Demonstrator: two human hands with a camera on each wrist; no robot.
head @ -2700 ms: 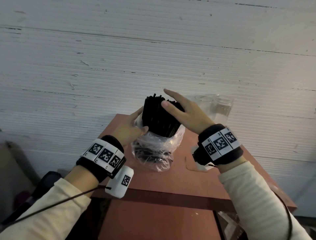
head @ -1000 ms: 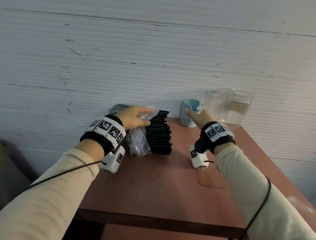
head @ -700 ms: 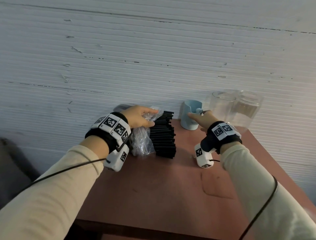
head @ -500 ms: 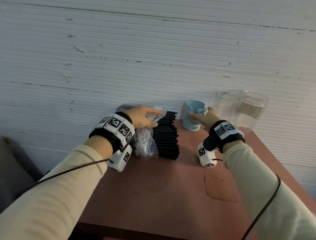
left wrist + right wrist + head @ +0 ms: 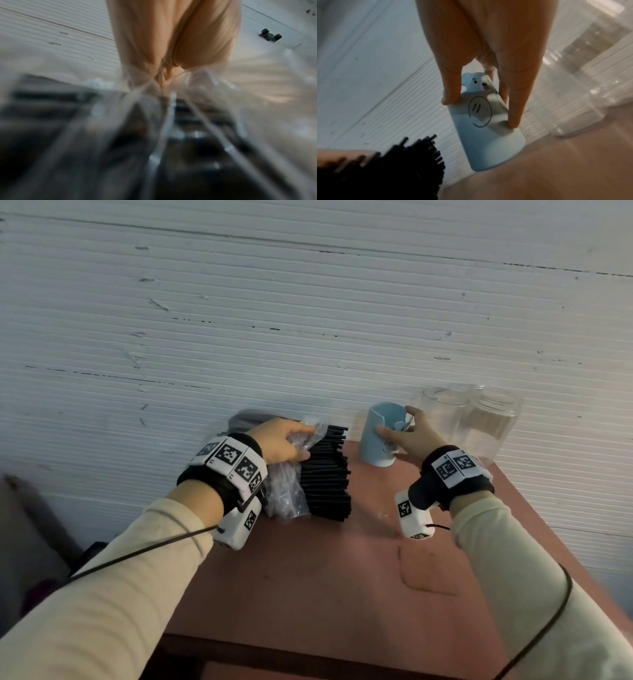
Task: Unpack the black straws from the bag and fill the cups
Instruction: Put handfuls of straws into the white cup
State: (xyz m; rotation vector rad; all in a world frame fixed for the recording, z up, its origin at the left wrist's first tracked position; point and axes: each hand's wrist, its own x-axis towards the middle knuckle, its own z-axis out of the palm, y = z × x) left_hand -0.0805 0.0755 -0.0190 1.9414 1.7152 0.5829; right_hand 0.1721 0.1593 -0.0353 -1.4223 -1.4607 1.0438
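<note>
On the table (image 5: 318,577), right hand (image 5: 409,438) now round blue cup (image 5: 378,440).

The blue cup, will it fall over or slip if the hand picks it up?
Probably not. The blue cup looks tall and narrow, so a sideways push might tip it, but the right hand has fingers on both sides. Its skin looks smooth, so maybe slightly slippery. It seems empty, so likely light.

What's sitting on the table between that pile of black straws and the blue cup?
Nothing: in the head view only a bare strip of table separates the black straws from the blue cup, which the right hand holds.
</note>
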